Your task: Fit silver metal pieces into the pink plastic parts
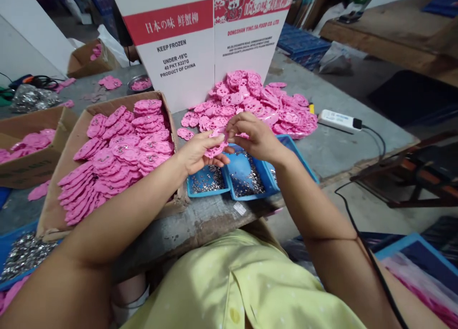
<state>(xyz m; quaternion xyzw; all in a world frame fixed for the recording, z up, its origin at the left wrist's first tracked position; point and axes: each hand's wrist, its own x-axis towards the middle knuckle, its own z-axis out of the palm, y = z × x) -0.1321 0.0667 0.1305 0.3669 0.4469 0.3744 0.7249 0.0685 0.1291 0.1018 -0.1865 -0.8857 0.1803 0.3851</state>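
My left hand [198, 152] is closed on a flat pink plastic piece [215, 150] with a scalloped edge, its thumb on top. At the piece's right edge, my right hand [252, 133] has its fingertips pinched together. Whatever they hold, if anything, is too small and hidden to tell. Just below both hands are blue plastic trays [246, 196] with small shiny metal parts [246, 178] in them. Behind the hands, a heap of similar pink pieces [286, 111] lies loose on the table.
A shallow cardboard box [67, 152] holds stacked pink pieces on the left. A tall white printed carton [193, 76] stands behind. A white power strip [339, 121] with a black cable lies to the right. Another blue tray [30, 228] of metal parts is at lower left.
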